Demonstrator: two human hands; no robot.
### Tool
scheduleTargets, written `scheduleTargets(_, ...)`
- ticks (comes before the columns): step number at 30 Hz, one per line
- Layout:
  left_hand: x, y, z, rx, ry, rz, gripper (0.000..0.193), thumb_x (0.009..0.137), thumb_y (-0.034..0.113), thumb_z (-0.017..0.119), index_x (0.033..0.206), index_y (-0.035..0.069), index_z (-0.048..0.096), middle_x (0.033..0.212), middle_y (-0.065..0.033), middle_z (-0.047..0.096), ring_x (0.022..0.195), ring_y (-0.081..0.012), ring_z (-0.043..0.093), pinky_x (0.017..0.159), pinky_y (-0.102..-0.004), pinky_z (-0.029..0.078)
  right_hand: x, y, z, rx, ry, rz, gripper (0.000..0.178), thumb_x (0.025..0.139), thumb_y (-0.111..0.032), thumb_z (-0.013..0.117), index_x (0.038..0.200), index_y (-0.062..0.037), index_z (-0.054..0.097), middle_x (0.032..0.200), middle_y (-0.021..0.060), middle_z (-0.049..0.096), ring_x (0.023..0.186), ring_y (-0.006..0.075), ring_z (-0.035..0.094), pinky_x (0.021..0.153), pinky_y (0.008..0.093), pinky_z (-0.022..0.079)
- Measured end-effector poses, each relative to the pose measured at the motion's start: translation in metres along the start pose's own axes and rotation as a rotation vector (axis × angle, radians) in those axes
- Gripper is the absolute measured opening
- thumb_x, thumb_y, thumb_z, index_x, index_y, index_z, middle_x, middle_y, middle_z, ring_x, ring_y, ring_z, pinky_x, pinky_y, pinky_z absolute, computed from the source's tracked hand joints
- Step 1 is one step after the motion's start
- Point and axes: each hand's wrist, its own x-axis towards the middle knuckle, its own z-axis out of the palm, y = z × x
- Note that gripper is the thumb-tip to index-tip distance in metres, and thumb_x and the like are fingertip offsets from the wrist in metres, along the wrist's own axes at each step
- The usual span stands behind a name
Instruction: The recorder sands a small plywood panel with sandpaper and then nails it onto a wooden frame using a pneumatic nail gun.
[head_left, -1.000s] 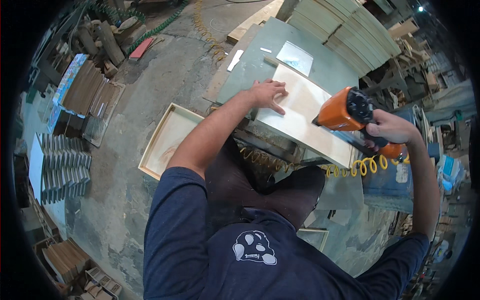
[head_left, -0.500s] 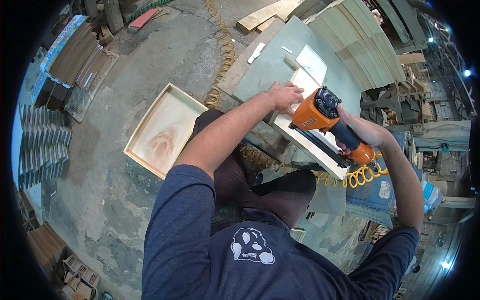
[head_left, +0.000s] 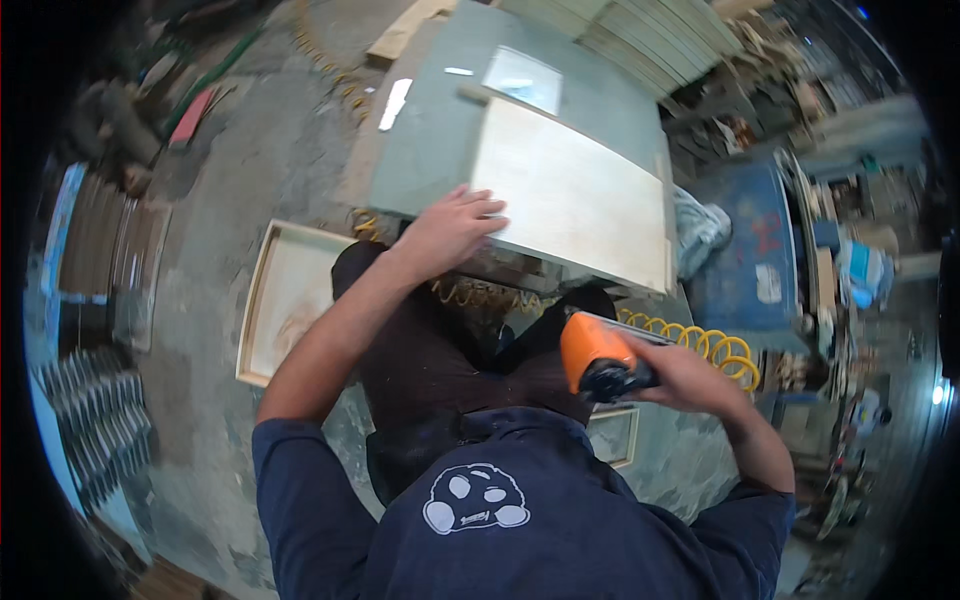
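Head view, left hand (head_left: 450,228) spread flat on plywood panel (head_left: 570,195), right hand (head_left: 690,375) gripping orange nail gun (head_left: 598,358).

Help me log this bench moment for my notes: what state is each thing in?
Left hand: flat on the near corner of the plywood panel.
Right hand: gripping the orange nail gun.
Orange nail gun: held off the panel, near the lap.
Plywood panel: lying flat on the grey table.
Yellow coiled hose: hanging loose.
Wooden tray: lying open on the floor.

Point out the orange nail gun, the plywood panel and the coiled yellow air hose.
orange nail gun (head_left: 597,358), head view, on its body.
plywood panel (head_left: 570,195), head view, middle of its face.
coiled yellow air hose (head_left: 722,350), head view, on a loop.
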Motion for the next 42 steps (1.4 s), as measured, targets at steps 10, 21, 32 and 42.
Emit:
scheduleTargets(10, 0.006, 0.000, -0.005, -0.030, -0.113, -0.041, 0.036, 0.081, 0.007, 0.066, 0.118, 0.008, 0.064, 0.130, -0.0114, 0.057, 0.127, -0.0325, 0.047, 0.106, -0.0409, 0.040, -0.005, 0.064, 0.194, 0.006, 0.311, 0.137, 0.101, 0.070, -0.015, 0.076, 0.152, -0.0201, 0.017, 0.089, 0.0118, 0.058, 0.082, 0.0330, 0.062, 0.072, 0.0432, 0.048)
scheduleTargets(21, 0.016, 0.007, -0.008, 0.015, -0.161, -0.030, 0.037, 0.078, 0.008, 0.071, 0.114, 0.005, 0.065, 0.126, -0.0122, 0.059, 0.124, -0.0330, 0.050, 0.102, -0.0404, 0.043, 0.001, 0.074, 0.232, 0.124, 0.463, 0.068, 0.091, 0.079, -0.031, 0.072, 0.151, -0.0138, 0.020, 0.089, 0.0125, 0.057, 0.080, 0.0315, 0.059, 0.075, 0.0414, 0.047)
scheduleTargets(32, 0.020, 0.001, -0.011, -0.035, -0.139, -0.027, 0.035, 0.076, 0.012, 0.074, 0.110, 0.006, 0.068, 0.123, -0.0131, 0.061, 0.121, -0.0319, 0.053, 0.103, -0.0394, 0.043, 0.000, 0.072, 0.220, 0.187, 0.423, 0.055, 0.092, 0.080, -0.033, 0.072, 0.151, -0.0134, 0.018, 0.098, 0.0162, 0.056, 0.086, 0.0344, 0.060, 0.079, 0.0429, 0.049)
scheduleTargets(42, 0.035, -0.003, 0.012, 0.053, 0.176, -0.278, 0.023, 0.079, 0.012, 0.071, 0.101, 0.006, 0.069, 0.104, -0.0159, 0.062, 0.104, -0.0346, 0.054, 0.092, -0.0417, 0.044, 0.011, 0.105, 0.126, 0.484, 0.912, 0.088, 0.063, 0.082, -0.023, 0.074, 0.136, -0.0052, 0.047, 0.090, 0.0136, 0.065, 0.081, 0.0244, 0.064, 0.076, 0.0343, 0.051)
